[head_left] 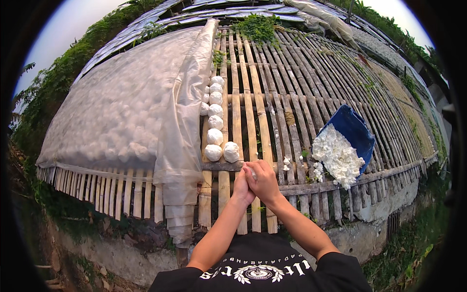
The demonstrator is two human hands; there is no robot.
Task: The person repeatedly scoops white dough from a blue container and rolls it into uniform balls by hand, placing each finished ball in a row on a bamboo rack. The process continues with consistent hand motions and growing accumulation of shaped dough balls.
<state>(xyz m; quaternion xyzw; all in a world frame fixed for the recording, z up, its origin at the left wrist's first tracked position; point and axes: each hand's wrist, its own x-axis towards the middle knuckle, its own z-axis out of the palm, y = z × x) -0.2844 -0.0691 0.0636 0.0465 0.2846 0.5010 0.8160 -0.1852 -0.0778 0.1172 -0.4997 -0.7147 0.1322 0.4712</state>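
Note:
Above the near edge of the bamboo rack, my left hand (pixel 242 189) and my right hand (pixel 263 178) are closed against each other, palms cupped together. A little white lump (pixel 252 172) shows between the fingers; most of it is hidden by them. Just left of my hands a white ball (pixel 231 152) sits on the slats, beside another white ball (pixel 213 152). From there a line of similar rough balls (pixel 215 122) runs away from me. To my right a blue container (pixel 349 132) lies tipped, with crumbly white mass (pixel 336 155) spilling from it onto the slats.
Clear plastic sheeting (pixel 112 97) covers many white balls on the left, its folded edge (pixel 182 117) beside the line. Gaps run between the bamboo slats (pixel 311 82). White crumbs (pixel 286 163) lie near the container. Green vines (pixel 255 28) grow over the far end.

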